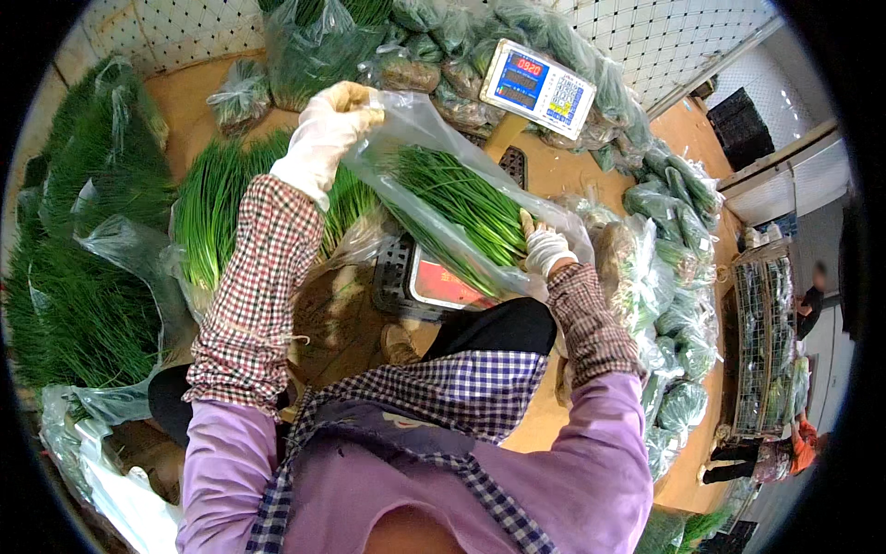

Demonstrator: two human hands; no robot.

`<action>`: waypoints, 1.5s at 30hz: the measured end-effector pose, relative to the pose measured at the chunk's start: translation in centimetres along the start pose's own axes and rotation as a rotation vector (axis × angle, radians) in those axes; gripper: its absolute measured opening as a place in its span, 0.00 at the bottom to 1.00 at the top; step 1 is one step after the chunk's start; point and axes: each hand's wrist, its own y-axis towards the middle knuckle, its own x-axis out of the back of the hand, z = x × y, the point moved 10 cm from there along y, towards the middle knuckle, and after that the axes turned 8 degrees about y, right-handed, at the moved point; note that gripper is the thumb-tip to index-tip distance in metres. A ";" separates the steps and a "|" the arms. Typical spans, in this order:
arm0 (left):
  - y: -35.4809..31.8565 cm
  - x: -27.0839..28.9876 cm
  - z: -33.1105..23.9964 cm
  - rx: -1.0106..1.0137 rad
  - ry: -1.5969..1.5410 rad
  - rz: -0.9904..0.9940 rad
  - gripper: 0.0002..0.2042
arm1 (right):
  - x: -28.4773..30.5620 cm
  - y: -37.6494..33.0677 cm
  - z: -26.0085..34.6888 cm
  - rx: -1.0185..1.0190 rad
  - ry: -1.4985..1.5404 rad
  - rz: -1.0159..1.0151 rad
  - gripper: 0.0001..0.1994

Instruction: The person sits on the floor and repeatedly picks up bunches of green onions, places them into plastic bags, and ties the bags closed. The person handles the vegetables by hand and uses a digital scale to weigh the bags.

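Observation:
My left hand, in a white glove, is raised and grips the open top edge of a clear plastic bag. Inside the bag lies a bundle of thin green chives, slanting down to the right. My right hand, also gloved in white, holds the lower end of the same bag from underneath. The bag hangs just above a weighing scale's platform, which has a red panel on its front.
The scale's blue display head stands behind the bag. Loose chives are heaped at left on plastic sheets. Several filled bags of chives pile along the back and right. A wire crate stands far right, with people beyond it.

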 end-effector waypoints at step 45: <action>-25.3 23.2 25.1 0.449 0.012 -1.118 0.12 | 1.5 2.5 49.7 0.311 1.888 0.484 0.05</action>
